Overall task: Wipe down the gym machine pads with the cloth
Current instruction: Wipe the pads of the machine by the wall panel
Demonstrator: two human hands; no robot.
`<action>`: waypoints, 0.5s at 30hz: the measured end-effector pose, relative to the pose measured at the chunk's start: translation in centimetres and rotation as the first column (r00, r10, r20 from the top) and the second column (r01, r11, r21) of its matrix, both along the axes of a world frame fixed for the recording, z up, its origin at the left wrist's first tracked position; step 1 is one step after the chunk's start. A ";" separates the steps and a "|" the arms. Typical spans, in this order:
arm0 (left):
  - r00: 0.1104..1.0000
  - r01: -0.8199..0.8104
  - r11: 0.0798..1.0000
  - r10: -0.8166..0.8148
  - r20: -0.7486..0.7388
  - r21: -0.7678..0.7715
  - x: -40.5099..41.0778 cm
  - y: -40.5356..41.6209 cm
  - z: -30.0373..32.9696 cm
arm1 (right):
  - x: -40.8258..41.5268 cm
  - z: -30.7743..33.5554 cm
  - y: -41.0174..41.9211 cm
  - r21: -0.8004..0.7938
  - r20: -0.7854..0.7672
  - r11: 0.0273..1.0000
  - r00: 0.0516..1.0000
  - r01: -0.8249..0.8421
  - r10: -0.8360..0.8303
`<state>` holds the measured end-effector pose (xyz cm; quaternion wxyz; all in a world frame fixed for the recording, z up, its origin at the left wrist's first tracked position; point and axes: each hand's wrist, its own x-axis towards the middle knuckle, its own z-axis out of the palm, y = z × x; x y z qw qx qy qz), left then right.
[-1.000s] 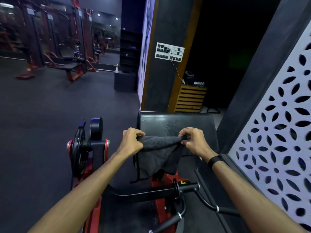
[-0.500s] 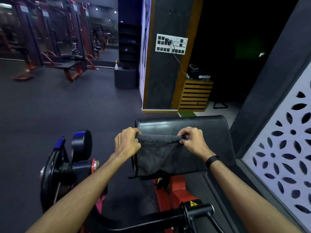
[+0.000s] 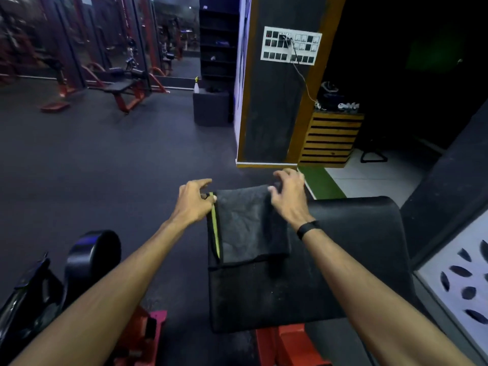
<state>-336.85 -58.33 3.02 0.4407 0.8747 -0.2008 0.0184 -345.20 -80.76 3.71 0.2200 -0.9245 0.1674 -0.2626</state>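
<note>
A folded dark grey cloth with a lime-green edge strip (image 3: 248, 225) lies flat at the far left corner of a black vinyl machine pad (image 3: 343, 260), its long axis running from the pad's far edge back toward the person, the green strip along the pad's left edge. The left hand (image 3: 192, 202) pinches the cloth's far left corner between thumb and fingers. The right hand (image 3: 287, 196) sits on the cloth's far right corner, fingers curled; whether that grip actually holds fabric cannot be told. A black wristband (image 3: 307, 229) circles the right wrist. The pad rests on a red steel frame (image 3: 287, 344) above dark rubber flooring (image 3: 105, 159).
</note>
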 end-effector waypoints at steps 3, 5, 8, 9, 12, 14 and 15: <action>0.994 -0.090 0.995 0.093 0.065 -0.049 0.4 0.8 -2.4 | 0.8 -4.8 5.3 -0.266 -0.116 0.958 0.990 -0.110 0.082; 0.985 -0.150 0.986 0.156 0.070 -0.076 0.3 1.2 -4.3 | 0.8 -8.5 9.1 -0.307 -0.269 0.918 0.948 -0.253 0.171; 0.976 -0.203 0.976 0.208 0.063 -0.085 0.3 1.3 -6.0 | 3.7 -9.9 10.0 -0.337 -0.295 0.909 0.944 -0.245 0.145; 0.970 -0.225 0.972 0.230 0.077 -0.075 0.5 1.1 -6.4 | 5.0 -9.6 9.5 -0.348 -0.301 0.907 0.945 -0.236 0.130; 0.953 -0.258 0.965 0.263 0.150 -0.053 0.3 -0.9 -6.3 | 7.2 -7.7 7.5 -0.351 -0.343 0.902 0.931 -0.252 0.126; 0.952 -0.230 0.973 0.229 0.205 -0.021 0.0 -2.7 -6.1 | 7.1 -7.7 6.7 -0.351 -0.281 0.904 0.949 -0.243 0.145; 0.949 -0.207 0.978 0.200 0.244 0.002 -0.1 -3.5 -6.2 | 6.6 -8.0 6.2 -0.359 -0.231 0.903 0.960 -0.235 0.158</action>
